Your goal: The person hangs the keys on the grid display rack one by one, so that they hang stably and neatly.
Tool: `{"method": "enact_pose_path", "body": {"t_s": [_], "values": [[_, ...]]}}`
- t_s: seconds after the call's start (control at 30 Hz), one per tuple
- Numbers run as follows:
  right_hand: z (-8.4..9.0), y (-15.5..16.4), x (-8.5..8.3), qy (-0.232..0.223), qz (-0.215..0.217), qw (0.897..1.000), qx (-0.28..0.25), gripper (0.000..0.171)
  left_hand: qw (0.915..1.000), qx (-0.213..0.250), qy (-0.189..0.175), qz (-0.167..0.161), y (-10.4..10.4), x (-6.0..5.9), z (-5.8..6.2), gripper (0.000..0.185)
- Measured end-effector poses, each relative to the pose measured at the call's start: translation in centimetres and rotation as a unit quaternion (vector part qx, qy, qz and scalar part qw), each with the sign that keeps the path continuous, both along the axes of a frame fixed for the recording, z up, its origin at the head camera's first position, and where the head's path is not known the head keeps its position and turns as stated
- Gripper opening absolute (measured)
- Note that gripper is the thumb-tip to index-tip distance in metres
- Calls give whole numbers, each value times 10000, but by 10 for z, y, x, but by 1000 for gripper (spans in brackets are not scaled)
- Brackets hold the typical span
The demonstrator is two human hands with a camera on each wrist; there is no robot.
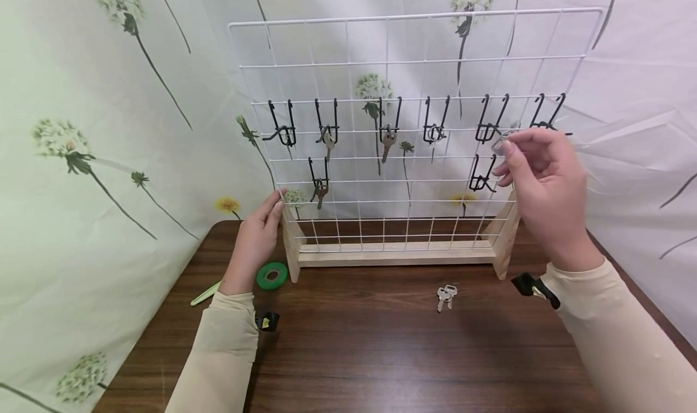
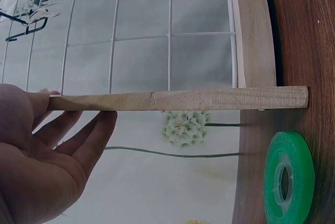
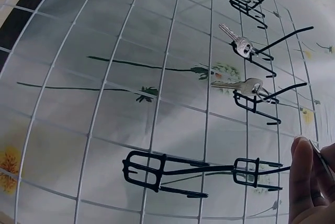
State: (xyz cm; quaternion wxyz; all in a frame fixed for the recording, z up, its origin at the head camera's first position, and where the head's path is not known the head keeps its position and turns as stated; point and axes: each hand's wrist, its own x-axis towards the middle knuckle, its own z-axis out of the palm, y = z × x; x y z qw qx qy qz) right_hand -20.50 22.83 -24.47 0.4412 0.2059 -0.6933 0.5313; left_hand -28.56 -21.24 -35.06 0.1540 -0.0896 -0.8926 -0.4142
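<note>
Key point(image 1: 500, 142), small, light, rigid and slippery metal, sits pinched at its bow in my right hand point(image 1: 541, 189), near the hook point(image 1: 490, 126) at 2 o'clock on the rack point(image 1: 403, 253). My left hand point(image 1: 258, 234), fingers straight, braces the rack's wooden post.

Head view looks down at the whole grid point(image 1: 414, 129); wrist views sit close, sharing its wires at 12 o'clock.

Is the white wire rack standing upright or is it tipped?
Upright: the wire rack stands on its wooden base on the table; left hand touches its post.
</note>
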Motion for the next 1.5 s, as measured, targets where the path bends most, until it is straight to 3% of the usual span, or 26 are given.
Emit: {"method": "enact_pose_path", "body": {"t_s": [0.2,0.47,0.67,0.87,1.1,1.33,1.5], "values": [[-3,2,-5,-273,55,9996,-12,15,10000,-41,38,3,0,0,1,54],[-5,1,-8,-706,739,9933,-545,14,10000,-14,42,12,0,0,0,52],[-7,1,-10,-858,742,9921,-533,11,10000,12,48,16,-1,-1,0,51],[-9,2,-13,-1037,527,9919,-509,11,9999,-5,97,26,-1,-1,0,50],[-13,3,-14,-1418,-146,9897,-138,12,9999,-52,141,56,1,0,1,50],[-12,4,-14,-1789,-794,9798,404,13,9999,-62,117,68,2,1,1,51],[-12,5,-17,-1961,-869,9753,524,15,9999,-39,110,50,1,0,1,51]]}}
